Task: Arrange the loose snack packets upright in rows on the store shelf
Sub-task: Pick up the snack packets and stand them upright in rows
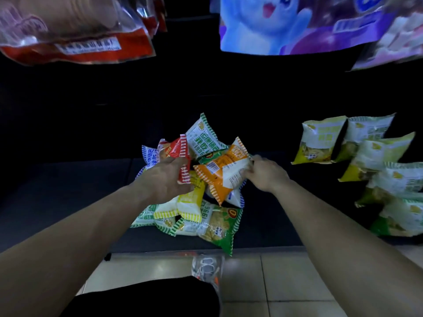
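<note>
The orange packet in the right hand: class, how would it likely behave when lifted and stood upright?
The orange packet looks puffed and crinkly, so probably light and floppy. Its glossy film may slip from the right hand. Narrow-edged, it likely tips unless propped.

dim overall — the shelf (68,191) recess is nearly black, its back lost in shadow. light falls from the viewer's side on the floor tiles (286,282) and the snack packets (219,223), the orange packet (223,173) and red packet (180,152) brightest. the hanging bags (75,35) up top are blurred, with glare on clear plastic; edges bend — wide-angle stretch.
</note>
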`<action>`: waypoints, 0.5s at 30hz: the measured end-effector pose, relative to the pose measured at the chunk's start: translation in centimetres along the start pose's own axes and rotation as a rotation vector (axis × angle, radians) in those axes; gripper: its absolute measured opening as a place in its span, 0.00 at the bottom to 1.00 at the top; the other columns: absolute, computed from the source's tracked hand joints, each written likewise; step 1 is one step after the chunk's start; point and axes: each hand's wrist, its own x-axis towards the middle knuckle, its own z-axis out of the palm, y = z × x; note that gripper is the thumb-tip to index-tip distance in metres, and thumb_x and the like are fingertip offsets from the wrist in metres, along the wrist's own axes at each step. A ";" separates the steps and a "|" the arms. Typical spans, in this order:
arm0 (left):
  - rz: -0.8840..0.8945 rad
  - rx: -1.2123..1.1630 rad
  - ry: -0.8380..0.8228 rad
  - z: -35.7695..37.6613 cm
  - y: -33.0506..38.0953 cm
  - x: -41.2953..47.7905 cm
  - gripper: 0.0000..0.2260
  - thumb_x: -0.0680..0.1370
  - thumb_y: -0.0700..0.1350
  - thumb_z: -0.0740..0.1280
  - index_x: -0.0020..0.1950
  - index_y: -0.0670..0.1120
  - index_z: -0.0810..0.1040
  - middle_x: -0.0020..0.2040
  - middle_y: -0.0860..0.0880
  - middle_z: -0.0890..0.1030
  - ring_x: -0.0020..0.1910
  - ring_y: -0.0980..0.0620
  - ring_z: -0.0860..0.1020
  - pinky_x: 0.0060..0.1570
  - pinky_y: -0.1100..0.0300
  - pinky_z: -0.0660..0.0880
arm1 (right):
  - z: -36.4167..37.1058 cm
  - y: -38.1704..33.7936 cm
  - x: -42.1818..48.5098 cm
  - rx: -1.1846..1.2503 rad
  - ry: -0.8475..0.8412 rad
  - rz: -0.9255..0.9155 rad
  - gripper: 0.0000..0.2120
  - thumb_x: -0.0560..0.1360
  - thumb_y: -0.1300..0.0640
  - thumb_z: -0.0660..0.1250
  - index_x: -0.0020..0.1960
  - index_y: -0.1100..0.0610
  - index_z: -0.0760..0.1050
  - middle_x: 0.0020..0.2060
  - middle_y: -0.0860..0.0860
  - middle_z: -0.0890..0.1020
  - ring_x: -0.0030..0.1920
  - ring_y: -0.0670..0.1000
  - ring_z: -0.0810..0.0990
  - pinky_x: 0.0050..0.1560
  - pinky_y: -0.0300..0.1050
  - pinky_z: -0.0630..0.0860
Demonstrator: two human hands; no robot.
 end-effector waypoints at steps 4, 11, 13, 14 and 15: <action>-0.014 -0.083 -0.010 0.8 -0.3 1.2 0.40 0.72 0.63 0.70 0.77 0.58 0.51 0.75 0.44 0.64 0.62 0.43 0.76 0.60 0.46 0.75 | 2.3 1.0 1.8 0.224 -0.053 0.066 0.35 0.76 0.34 0.64 0.72 0.57 0.65 0.65 0.56 0.77 0.62 0.60 0.77 0.58 0.56 0.76; -0.054 -0.099 0.040 0.9 0.3 0.8 0.39 0.73 0.59 0.71 0.76 0.58 0.51 0.73 0.45 0.64 0.58 0.43 0.77 0.56 0.45 0.76 | 1.8 2.3 2.9 0.613 -0.017 0.064 0.18 0.65 0.41 0.80 0.48 0.47 0.78 0.48 0.46 0.84 0.49 0.48 0.83 0.50 0.45 0.78; -0.046 -0.092 0.049 0.9 0.6 0.7 0.40 0.73 0.58 0.72 0.77 0.57 0.51 0.73 0.44 0.63 0.60 0.42 0.75 0.56 0.44 0.76 | 0.8 1.9 2.7 0.654 -0.021 0.054 0.17 0.64 0.45 0.82 0.47 0.48 0.79 0.47 0.46 0.84 0.45 0.44 0.82 0.44 0.40 0.77; -0.043 -0.087 0.046 0.8 0.8 0.7 0.40 0.73 0.57 0.72 0.77 0.56 0.50 0.73 0.43 0.62 0.63 0.41 0.73 0.58 0.43 0.75 | 0.3 1.7 2.6 0.655 -0.004 0.047 0.22 0.62 0.45 0.83 0.50 0.50 0.78 0.48 0.47 0.83 0.46 0.45 0.82 0.45 0.41 0.77; -0.043 -0.080 0.042 0.8 1.1 0.6 0.40 0.74 0.57 0.72 0.77 0.56 0.50 0.74 0.43 0.61 0.68 0.39 0.70 0.60 0.42 0.74 | -0.1 1.6 2.4 0.633 0.030 0.049 0.29 0.60 0.43 0.84 0.54 0.52 0.76 0.50 0.47 0.82 0.48 0.46 0.82 0.47 0.43 0.78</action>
